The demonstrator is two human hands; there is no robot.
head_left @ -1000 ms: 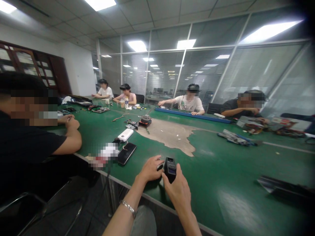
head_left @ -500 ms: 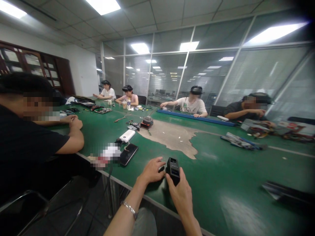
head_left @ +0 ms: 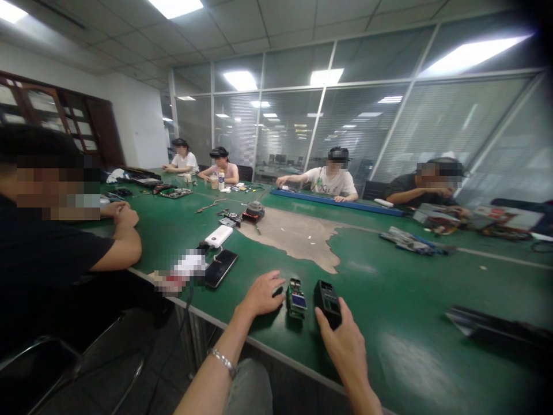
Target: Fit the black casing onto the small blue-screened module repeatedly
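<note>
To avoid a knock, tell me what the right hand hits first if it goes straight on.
The black plastic casing comes first: it lies directly ahead of the right hand, right at the fingertips. Depth is hard to judge here, so they may already be touching it.

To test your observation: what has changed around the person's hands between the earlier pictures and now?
The black device held between both hands has come apart. A green circuit board with a small blue screen now lies on the table beside the left hand, and the black casing sits to its right, against the right hand. The phone and power bank stayed put.
</note>
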